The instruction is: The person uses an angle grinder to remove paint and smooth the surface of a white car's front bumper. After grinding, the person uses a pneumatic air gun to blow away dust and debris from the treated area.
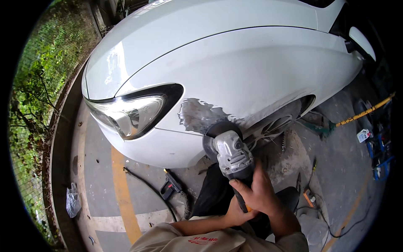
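An angle grinder with a metal-coloured head and dark body is in both my hands. My right hand wraps round its body from the right, the thumb lying across the top. Lower down, my left hand closes round the rear end. The grinder's dark round disc is against or very near the white car's fender, just ahead of the wheel arch. Beside the disc, a bare grey patch with ragged edges shows in the white paint, behind the headlight.
A gun-shaped tool with a dark hose lies on the floor at left. The front wheel is right of the disc. Cables and an orange-and-white power strip lie at right. A low wall curves along the left.
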The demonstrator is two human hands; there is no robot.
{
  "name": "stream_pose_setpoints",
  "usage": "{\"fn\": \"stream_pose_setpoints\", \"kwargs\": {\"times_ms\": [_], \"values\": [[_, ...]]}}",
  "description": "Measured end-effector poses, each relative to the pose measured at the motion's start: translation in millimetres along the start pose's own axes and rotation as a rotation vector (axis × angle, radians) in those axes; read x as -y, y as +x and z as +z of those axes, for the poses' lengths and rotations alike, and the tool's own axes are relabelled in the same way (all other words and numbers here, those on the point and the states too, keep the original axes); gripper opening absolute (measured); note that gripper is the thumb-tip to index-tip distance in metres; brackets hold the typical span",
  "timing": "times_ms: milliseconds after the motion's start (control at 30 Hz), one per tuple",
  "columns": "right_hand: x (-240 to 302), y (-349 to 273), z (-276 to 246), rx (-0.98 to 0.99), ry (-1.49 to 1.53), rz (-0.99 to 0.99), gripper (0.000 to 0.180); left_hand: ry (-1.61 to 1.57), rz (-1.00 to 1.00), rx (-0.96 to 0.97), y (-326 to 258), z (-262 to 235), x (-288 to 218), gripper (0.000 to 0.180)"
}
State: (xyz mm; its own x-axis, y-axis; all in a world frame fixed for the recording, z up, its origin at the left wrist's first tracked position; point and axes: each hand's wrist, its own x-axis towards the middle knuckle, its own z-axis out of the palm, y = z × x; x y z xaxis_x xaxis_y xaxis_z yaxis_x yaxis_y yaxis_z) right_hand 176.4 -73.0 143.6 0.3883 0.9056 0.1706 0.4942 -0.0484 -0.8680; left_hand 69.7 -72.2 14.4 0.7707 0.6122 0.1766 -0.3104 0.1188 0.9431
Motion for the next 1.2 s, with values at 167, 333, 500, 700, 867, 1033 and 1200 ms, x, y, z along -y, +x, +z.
{"fn": "stream_pose_setpoints", "kwargs": {"times_ms": [167, 333, 500, 700, 867, 1033, 1200], "values": [[-2.0, 0.0, 1.1, -0.008, -0.042, -0.066, 0.065, 0.0, -0.006, -0.017, -0.5, 1.8, -0.7, 0.066], [-0.6, -2.2, 2.6, -0.014, -0.028, -0.057, 0.065, 0.004, 0.025, -0.023, -0.7, 3.0, -7.7, 0.064], [-2.0, -4.5, 2.3, -0.025, 0.053, 0.013, 0.061, 0.021, -0.062, 0.029, -3.1, -2.5, -3.1, 0.062], [-6.5, -6.0, 16.2, 0.055, -0.016, -0.01, 0.065, 0.015, -0.015, -0.036, -15.4, -9.7, 8.8, 0.058], [-8.1, -5.2, 12.5, 0.058, 0.002, 0.034, 0.063, 0.0, -0.026, -0.043, -14.5, -7.3, -4.6, 0.061], [-6.9, -5.6, 8.0, 0.049, 0.033, 0.054, 0.061, 0.034, -0.067, 0.013, -11.6, -8.1, -2.7, 0.061], [-12.7, -16.8, 11.7, 0.049, 0.007, 0.02, 0.06, 0.07, -0.009, -0.021, -19.7, -3.2, -4.2, 0.062]]}}
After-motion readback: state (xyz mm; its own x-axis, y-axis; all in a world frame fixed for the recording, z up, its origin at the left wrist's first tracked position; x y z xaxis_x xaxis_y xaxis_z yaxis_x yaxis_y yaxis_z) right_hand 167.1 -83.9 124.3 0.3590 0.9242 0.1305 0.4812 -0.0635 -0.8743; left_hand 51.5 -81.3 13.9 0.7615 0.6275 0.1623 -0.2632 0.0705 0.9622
